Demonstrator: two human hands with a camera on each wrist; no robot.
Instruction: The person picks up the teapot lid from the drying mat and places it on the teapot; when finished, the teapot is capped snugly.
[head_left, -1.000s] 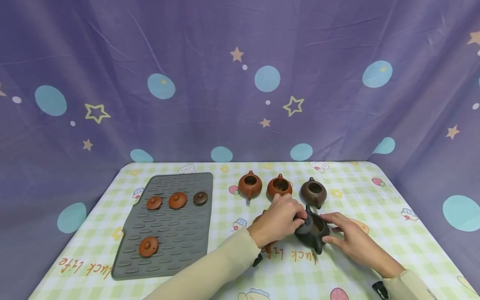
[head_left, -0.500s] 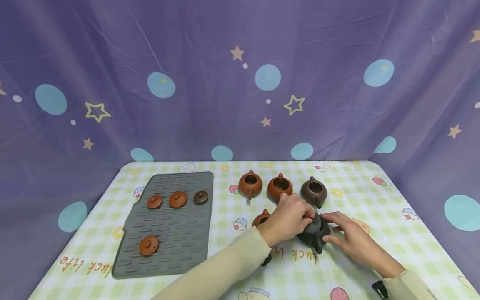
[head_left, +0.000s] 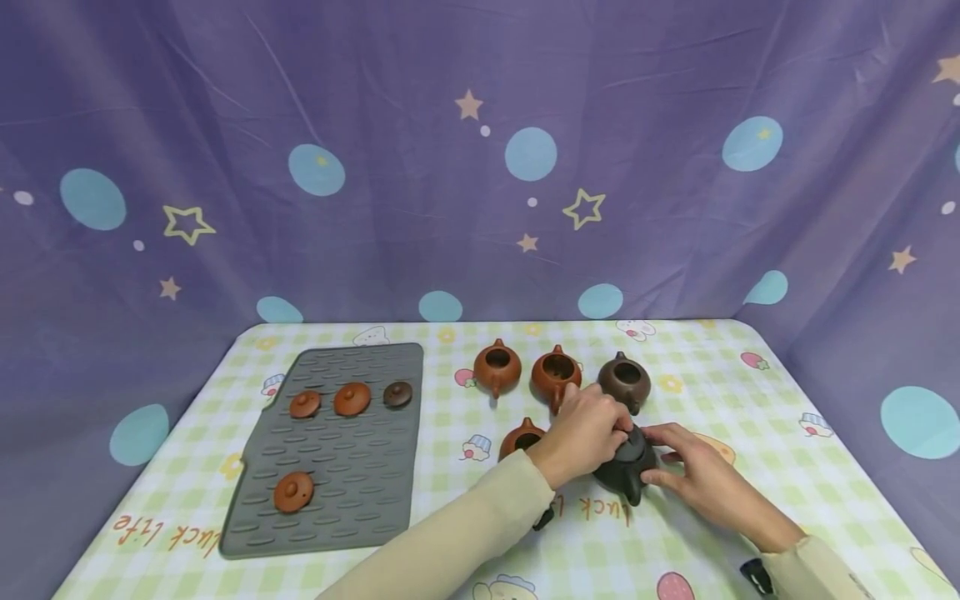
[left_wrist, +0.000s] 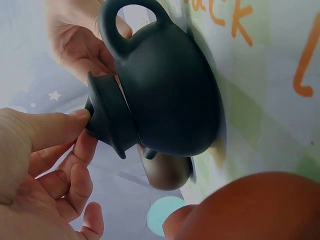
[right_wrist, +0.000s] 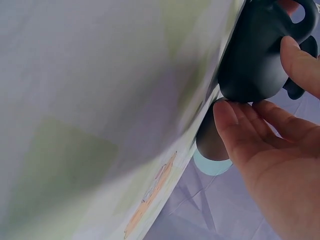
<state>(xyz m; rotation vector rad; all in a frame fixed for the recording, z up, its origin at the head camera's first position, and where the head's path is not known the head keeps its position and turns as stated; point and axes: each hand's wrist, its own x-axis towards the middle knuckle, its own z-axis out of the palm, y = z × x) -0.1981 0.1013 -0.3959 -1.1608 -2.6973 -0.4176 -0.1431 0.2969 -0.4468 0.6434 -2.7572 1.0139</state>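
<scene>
My left hand pinches the knob of a black teapot lid between thumb and fingers. The lid sits right at the mouth of a black teapot, its inner collar showing between rim and pot in the left wrist view. With thumb and fingers on either side of the body, my right hand steadies that teapot, which stands upright on the table. Just left of it, an orange-brown teapot without a lid is partly covered by my left hand and forearm.
Behind stand three lidless teapots: a reddish-brown one, an orange-brown one and a dark brown one. On the left, a grey mat bears several lids, among them a dark brown lid and an orange lid.
My left hand has carried the black lid rightward and down, from beside the black teapot's opening onto its mouth. My right hand has stayed at the teapot.
</scene>
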